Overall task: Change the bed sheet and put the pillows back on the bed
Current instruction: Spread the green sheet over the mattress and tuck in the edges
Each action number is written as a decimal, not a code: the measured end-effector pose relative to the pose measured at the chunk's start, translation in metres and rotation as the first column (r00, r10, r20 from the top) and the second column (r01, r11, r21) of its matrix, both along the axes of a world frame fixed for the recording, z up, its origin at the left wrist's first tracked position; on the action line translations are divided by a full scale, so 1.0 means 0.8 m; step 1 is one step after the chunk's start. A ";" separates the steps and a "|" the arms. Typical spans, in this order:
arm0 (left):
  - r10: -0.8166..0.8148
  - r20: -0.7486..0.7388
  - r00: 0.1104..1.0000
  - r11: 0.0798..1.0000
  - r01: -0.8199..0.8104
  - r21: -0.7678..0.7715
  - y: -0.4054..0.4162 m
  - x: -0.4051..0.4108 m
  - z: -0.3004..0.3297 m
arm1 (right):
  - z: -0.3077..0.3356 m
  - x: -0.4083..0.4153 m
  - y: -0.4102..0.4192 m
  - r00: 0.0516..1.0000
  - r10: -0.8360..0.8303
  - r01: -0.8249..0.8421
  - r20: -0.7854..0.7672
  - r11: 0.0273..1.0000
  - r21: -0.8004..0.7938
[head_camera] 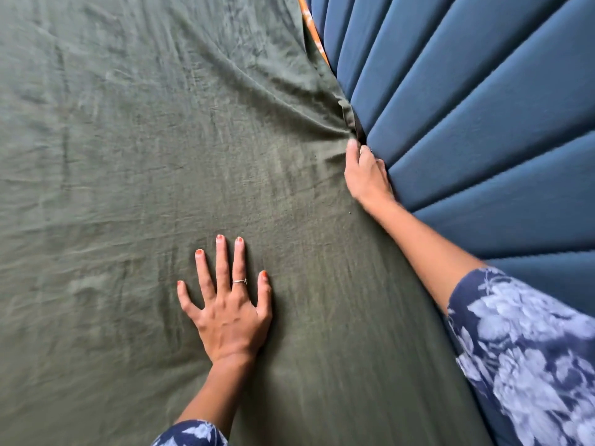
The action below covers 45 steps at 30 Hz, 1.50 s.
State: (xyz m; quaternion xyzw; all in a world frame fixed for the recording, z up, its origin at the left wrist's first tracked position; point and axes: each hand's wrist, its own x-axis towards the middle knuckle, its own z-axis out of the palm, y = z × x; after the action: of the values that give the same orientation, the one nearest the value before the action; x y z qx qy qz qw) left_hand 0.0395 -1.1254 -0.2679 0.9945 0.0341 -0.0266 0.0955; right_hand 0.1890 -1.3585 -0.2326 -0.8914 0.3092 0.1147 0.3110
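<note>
A dark green bed sheet point(161, 156) covers the mattress and fills most of the view, creased in places. My left hand point(227, 304) lies flat on it with fingers spread, pressing down. My right hand point(365, 173) is at the sheet's edge where it meets the blue padded headboard point(467, 123). Its fingers reach down into the gap between mattress and headboard, and folds in the sheet fan out from that spot. The fingertips are hidden in the gap. No pillow is in view.
A strip of orange patterned fabric point(310, 24) shows between sheet and headboard at the top. The headboard's padded vertical panels rise along the whole right side.
</note>
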 end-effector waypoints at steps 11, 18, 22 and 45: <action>-0.002 0.000 1.000 1.000 0.002 -0.016 -0.001 0.001 0.000 | 0.033 0.018 0.023 0.925 0.355 -0.264 0.135 0.856 -0.445; -0.005 -0.005 1.000 1.000 0.005 -0.010 -0.001 0.001 0.001 | 0.032 0.087 0.019 0.972 0.186 -0.203 -0.145 0.973 -0.109; -0.004 -0.004 1.000 1.000 0.004 -0.005 0.000 0.001 0.001 | 0.030 0.113 0.004 0.978 0.106 -0.111 -0.181 0.994 -0.017; -0.006 -0.007 1.000 1.000 0.006 0.022 -0.002 0.002 -0.005 | 0.007 0.126 0.008 0.886 0.359 -0.237 0.295 0.895 -0.378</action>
State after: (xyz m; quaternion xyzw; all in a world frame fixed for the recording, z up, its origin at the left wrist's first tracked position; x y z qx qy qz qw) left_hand 0.0410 -1.1270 -0.2721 0.9955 0.0317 -0.0298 0.0846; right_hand 0.2896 -1.3521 -0.2273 -0.9737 0.1199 -0.0557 0.1858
